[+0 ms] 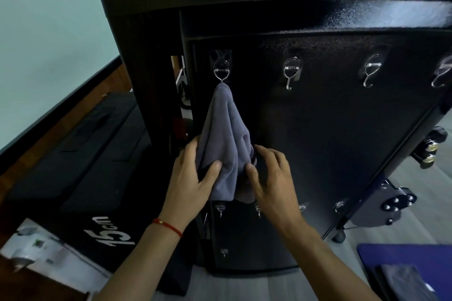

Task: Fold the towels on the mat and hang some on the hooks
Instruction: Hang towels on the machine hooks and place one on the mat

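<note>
Two hands at the grey towel [223, 144], one on each side of its lower half. Left hand [189, 178] at the towel's 8 o'clock, thumb pressed across the front folds and fingers wrapped behind the cloth edge, gripping it; red string bracelet [168, 226] on that wrist. Right hand [271, 178] at the towel's 4 o'clock, thumb tip touching the cloth, fingers loosely spread and bent toward the right edge; whether those fingers actually pinch the fabric cannot be told. Hands apart, with the bunched cloth between them.

Towel hanging in a drooping cone from the leftmost top hook [221, 72], at 12 o'clock from the hands, on a black panel [330, 142]. More metal hooks in the same row toward 2 o'clock: second hook [291, 73], third hook [371, 72], both bare. Row of smaller hooks [220, 209] just below the towel's hem, at 6 o'clock.

Black block marked "15cm" [107, 230] at 8 o'clock. Blue mat [401, 255] at 4 o'clock near the frame corner, with a dark folded towel [403, 281] lying on it. Pale green wall [49, 44] at 10 o'clock.
</note>
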